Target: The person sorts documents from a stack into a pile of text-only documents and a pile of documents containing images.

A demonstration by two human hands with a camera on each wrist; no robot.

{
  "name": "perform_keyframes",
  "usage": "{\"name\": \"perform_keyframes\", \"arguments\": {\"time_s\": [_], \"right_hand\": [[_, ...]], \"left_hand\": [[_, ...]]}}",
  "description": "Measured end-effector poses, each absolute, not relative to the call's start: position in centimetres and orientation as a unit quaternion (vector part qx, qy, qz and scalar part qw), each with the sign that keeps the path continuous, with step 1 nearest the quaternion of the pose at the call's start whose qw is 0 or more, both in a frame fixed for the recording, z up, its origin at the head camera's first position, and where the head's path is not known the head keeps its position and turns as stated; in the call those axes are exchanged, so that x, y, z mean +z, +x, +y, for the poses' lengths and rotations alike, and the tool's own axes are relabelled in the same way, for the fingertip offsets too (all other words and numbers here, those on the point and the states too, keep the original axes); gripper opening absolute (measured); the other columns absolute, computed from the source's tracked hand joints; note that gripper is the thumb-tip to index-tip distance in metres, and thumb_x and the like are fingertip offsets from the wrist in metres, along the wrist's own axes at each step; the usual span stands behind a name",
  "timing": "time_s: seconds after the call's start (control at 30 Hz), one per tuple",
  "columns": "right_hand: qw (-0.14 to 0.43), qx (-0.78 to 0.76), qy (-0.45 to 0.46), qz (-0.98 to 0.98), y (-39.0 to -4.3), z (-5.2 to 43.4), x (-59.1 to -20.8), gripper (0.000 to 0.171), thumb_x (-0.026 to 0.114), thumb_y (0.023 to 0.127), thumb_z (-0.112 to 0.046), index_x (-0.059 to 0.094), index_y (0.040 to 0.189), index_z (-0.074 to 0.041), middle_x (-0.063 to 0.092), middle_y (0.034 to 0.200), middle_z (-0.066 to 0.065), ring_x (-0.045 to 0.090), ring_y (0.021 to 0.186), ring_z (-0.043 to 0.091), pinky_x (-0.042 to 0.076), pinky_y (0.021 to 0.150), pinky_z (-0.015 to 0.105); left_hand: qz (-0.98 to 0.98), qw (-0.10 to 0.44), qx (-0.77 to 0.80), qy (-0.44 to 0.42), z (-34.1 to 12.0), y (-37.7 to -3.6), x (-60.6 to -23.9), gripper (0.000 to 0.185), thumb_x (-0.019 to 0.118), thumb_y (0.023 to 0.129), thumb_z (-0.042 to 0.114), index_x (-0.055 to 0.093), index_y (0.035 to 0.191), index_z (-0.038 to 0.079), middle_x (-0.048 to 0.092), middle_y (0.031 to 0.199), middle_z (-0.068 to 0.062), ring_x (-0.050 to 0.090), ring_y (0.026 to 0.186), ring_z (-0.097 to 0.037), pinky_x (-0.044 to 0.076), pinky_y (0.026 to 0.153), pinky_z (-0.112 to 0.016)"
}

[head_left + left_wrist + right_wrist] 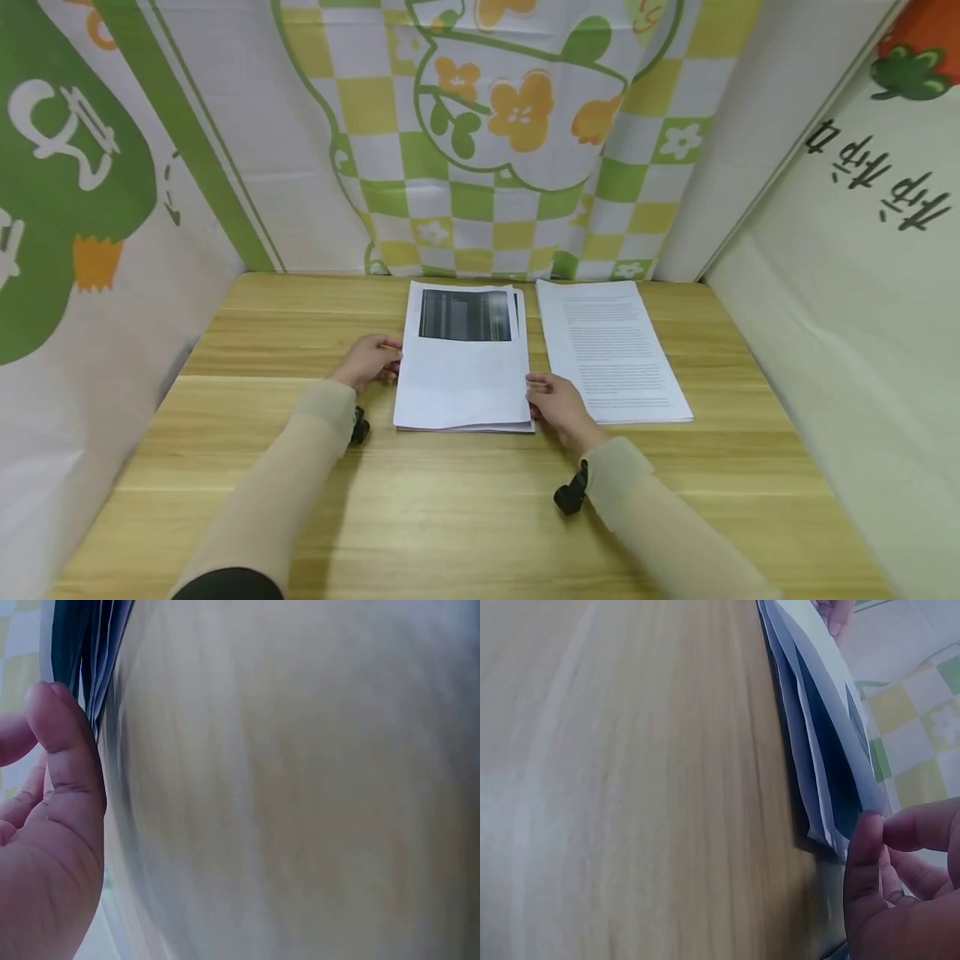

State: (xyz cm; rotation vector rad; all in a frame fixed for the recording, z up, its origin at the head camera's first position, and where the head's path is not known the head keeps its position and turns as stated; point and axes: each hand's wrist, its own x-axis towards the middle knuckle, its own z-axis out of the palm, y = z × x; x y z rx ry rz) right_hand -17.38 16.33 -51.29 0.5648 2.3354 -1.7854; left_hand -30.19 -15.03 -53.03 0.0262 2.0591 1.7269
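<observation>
A small stack of paper sheets (461, 387) lies at the middle of the table, its top sheet printed with a dark block near the far end. My left hand (369, 360) holds the stack's left edge, its thumb (64, 735) against the sheets in the left wrist view. On the opposite side my right hand (558, 406) pinches the right edge between thumb and fingers. The right wrist view shows the sheets (821, 720) fanned slightly apart at their near edge, with the right hand (911, 877) at the corner.
To the right, near the right hand, lies a second stack of text-printed sheets (611, 350), slightly slanted. Both rest on a wooden table (442, 517). A patterned cloth (517, 208) hangs behind the table's far edge, with white cloth walls on both sides.
</observation>
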Motion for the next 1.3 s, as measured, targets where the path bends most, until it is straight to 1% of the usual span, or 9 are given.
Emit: {"name": "perform_keyframes", "arguments": {"time_s": [0.27, 0.33, 0.47, 0.57, 0.7, 0.97, 1.1, 1.2, 1.3], "right_hand": [[0.069, -0.546, 0.166, 0.818, -16.7, 16.8, -51.5, 0.040, 0.056, 0.097, 0.003, 0.058, 0.137, 0.009, 0.067, 0.108, 0.020, 0.064, 0.077, 0.016, 0.058, 0.067, 0.025], [0.068, -0.517, 0.159, 0.838, -16.6, 16.7, -51.3, 0.040, 0.057, 0.097, 0.001, 0.060, 0.137, 0.008, 0.068, 0.107, 0.018, 0.064, 0.082, 0.019, 0.058, 0.073, 0.028], [0.063, -0.470, 0.145, 0.868, -16.5, 16.5, -50.9, 0.039, 0.059, 0.096, -0.003, 0.063, 0.134, 0.006, 0.069, 0.108, 0.016, 0.062, 0.100, 0.026, 0.053, 0.090, 0.038], [0.065, -0.463, 0.142, 0.873, -16.5, 16.6, -50.8, 0.038, 0.059, 0.096, -0.004, 0.064, 0.133, 0.006, 0.068, 0.112, 0.016, 0.060, 0.107, 0.029, 0.050, 0.095, 0.040], [0.072, -0.470, 0.143, 0.868, -16.4, 16.6, -50.7, 0.038, 0.060, 0.096, -0.004, 0.064, 0.132, 0.007, 0.068, 0.115, 0.017, 0.060, 0.109, 0.029, 0.051, 0.094, 0.039], [0.087, -0.443, 0.135, 0.882, -15.9, 16.5, -50.3, 0.028, 0.062, 0.095, -0.006, 0.070, 0.119, 0.005, 0.070, 0.104, 0.014, 0.060, 0.099, 0.027, 0.051, 0.086, 0.036], [0.091, -0.450, 0.137, 0.878, -15.7, 16.5, -50.2, 0.033, 0.061, 0.096, -0.008, 0.067, 0.125, 0.006, 0.068, 0.119, 0.020, 0.059, 0.112, 0.031, 0.050, 0.099, 0.043], [0.094, -0.471, 0.144, 0.865, -15.7, 16.5, -50.0, 0.042, 0.060, 0.098, -0.010, 0.061, 0.135, 0.008, 0.062, 0.135, 0.025, 0.054, 0.128, 0.036, 0.044, 0.110, 0.048], [0.101, -0.506, 0.148, 0.844, -15.9, 16.4, -49.9, 0.046, 0.059, 0.100, -0.011, 0.054, 0.142, 0.009, 0.055, 0.144, 0.027, 0.048, 0.137, 0.038, 0.040, 0.114, 0.049]], "left_hand": [[0.766, 0.224, 0.603, 0.011, -14.2, -30.4, -53.0, 0.029, 0.053, 0.104, 0.000, 0.055, 0.129, -0.013, 0.062, 0.085, -0.008, 0.059, 0.069, -0.012, 0.053, 0.058, -0.021], [0.772, 0.223, 0.596, 0.007, -14.1, -30.4, -53.1, 0.028, 0.053, 0.103, 0.000, 0.055, 0.129, -0.013, 0.062, 0.087, -0.008, 0.059, 0.070, -0.012, 0.053, 0.058, -0.021], [0.785, 0.213, 0.582, -0.004, -13.9, -30.1, -52.8, 0.031, 0.053, 0.102, 0.000, 0.056, 0.131, -0.013, 0.063, 0.100, -0.014, 0.059, 0.076, -0.013, 0.053, 0.062, -0.021], [0.796, 0.205, 0.570, -0.007, -13.7, -29.9, -52.4, 0.038, 0.051, 0.101, 0.002, 0.055, 0.135, -0.012, 0.062, 0.115, -0.019, 0.058, 0.082, -0.014, 0.054, 0.067, -0.020], [0.807, 0.203, 0.555, -0.007, -13.5, -29.7, -51.9, 0.041, 0.049, 0.102, 0.005, 0.054, 0.139, -0.012, 0.060, 0.126, -0.023, 0.058, 0.085, -0.014, 0.055, 0.072, -0.020], [0.814, 0.204, 0.544, -0.008, -13.4, -29.6, -51.7, 0.042, 0.051, 0.103, 0.007, 0.053, 0.140, -0.013, 0.059, 0.115, -0.018, 0.057, 0.081, -0.012, 0.055, 0.070, -0.019], [0.814, 0.213, 0.541, -0.010, -13.5, -29.4, -51.6, 0.043, 0.051, 0.104, 0.009, 0.052, 0.141, -0.012, 0.059, 0.118, -0.019, 0.058, 0.084, -0.014, 0.057, 0.075, -0.022], [0.807, 0.219, 0.548, -0.017, -13.4, -29.4, -51.6, 0.044, 0.050, 0.105, 0.011, 0.051, 0.142, -0.013, 0.057, 0.123, -0.021, 0.058, 0.093, -0.017, 0.058, 0.080, -0.024], [0.791, 0.225, 0.569, -0.024, -13.1, -29.3, -51.7, 0.044, 0.049, 0.106, 0.011, 0.049, 0.142, -0.015, 0.056, 0.125, -0.021, 0.057, 0.099, -0.020, 0.059, 0.083, -0.026]]}}
